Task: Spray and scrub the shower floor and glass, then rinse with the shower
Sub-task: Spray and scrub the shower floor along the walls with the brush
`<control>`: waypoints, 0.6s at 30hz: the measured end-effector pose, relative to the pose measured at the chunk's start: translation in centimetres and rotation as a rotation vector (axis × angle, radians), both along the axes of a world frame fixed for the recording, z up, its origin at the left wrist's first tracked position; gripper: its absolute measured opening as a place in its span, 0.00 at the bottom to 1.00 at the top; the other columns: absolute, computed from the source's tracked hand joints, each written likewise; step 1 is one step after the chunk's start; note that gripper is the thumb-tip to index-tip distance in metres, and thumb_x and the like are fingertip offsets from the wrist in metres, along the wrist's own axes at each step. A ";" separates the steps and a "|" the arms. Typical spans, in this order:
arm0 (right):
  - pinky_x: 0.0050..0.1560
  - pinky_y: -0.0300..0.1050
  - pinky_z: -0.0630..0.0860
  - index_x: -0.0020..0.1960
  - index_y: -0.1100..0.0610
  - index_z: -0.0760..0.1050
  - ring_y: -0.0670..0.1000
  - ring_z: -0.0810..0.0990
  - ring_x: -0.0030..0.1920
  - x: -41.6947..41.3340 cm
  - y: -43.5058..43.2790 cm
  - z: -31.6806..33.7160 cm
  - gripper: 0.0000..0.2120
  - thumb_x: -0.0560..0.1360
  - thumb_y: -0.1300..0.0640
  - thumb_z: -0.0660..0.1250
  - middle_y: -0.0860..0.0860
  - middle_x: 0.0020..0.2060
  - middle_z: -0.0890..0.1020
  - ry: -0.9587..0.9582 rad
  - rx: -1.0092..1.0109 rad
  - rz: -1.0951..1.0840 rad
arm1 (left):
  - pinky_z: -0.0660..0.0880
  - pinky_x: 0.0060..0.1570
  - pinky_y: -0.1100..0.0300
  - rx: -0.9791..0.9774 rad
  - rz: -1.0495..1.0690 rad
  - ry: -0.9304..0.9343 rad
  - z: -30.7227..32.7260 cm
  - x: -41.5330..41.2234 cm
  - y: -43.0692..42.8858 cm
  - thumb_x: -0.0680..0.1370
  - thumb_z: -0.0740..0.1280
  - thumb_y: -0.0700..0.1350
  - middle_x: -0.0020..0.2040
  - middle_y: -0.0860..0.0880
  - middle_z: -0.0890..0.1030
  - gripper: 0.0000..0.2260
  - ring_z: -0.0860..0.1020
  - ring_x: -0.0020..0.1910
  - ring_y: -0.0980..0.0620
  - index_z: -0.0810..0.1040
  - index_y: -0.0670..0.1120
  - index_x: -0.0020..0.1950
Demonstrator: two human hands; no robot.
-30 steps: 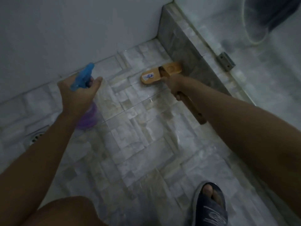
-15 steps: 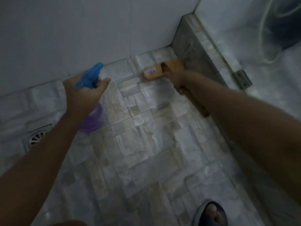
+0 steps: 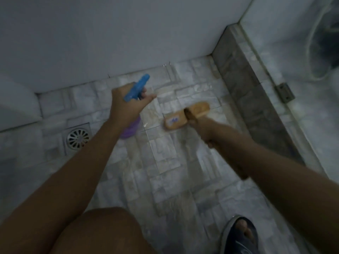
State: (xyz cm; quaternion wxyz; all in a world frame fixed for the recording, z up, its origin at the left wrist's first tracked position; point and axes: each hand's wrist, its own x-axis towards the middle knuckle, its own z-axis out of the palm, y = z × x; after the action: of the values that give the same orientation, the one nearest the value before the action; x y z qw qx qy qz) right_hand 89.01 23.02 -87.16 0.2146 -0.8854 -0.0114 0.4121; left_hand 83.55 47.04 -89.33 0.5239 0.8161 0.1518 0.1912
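My left hand [image 3: 126,105] grips a spray bottle [image 3: 136,88] with a blue trigger head and a purple body, held over the tiled shower floor [image 3: 165,171]. My right hand [image 3: 205,131] holds the wooden handle of a scrub brush [image 3: 185,118], whose tan head lies flat on the floor tiles just right of the bottle. The handle's lower part runs under my right forearm. The glass panel [image 3: 302,88] stands on the stone curb at the right.
A round metal floor drain [image 3: 78,138] sits at the left. A grey stone curb [image 3: 247,99] with a metal hinge [image 3: 284,92] borders the floor on the right. White wall rises at the back. My knee and a dark sandal [image 3: 240,237] are at the bottom.
The brush head has moved back from the corner by the curb toward the middle of the floor. The view has shifted, bringing the drain further into sight.
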 end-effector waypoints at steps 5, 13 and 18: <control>0.26 0.44 0.72 0.60 0.60 0.69 0.57 0.75 0.33 -4.2 2.0 -1.8 0.22 0.82 0.41 0.57 0.60 0.42 0.76 0.092 -0.075 -0.072 | 0.75 0.34 0.61 -0.046 0.048 0.202 -0.4 -7.0 1.8 0.68 0.82 0.48 0.31 0.46 0.79 0.15 0.75 0.29 0.58 0.80 0.41 0.35; 0.30 0.47 0.72 0.48 0.59 0.70 0.55 0.73 0.31 -1.0 11.2 -0.9 0.13 0.84 0.51 0.56 0.57 0.35 0.73 -0.040 -0.002 0.096 | 0.68 0.31 0.66 0.039 0.251 0.261 -0.5 -15.2 6.9 0.70 0.80 0.52 0.25 0.49 0.72 0.21 0.69 0.24 0.59 0.72 0.44 0.28; 0.30 0.48 0.77 0.53 0.57 0.72 0.58 0.78 0.33 -8.3 8.2 -2.0 0.16 0.83 0.44 0.56 0.61 0.40 0.78 0.097 -0.067 0.082 | 0.74 0.32 0.56 -0.006 0.286 0.214 0.2 -16.1 8.5 0.70 0.80 0.52 0.30 0.38 0.79 0.22 0.74 0.27 0.50 0.77 0.35 0.33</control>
State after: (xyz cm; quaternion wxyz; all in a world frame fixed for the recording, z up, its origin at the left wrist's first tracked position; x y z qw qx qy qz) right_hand 80.73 31.25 -89.16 0.1683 -0.8699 -0.0236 0.4631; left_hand 67.46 55.55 -89.16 0.4745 0.8004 0.3217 0.1755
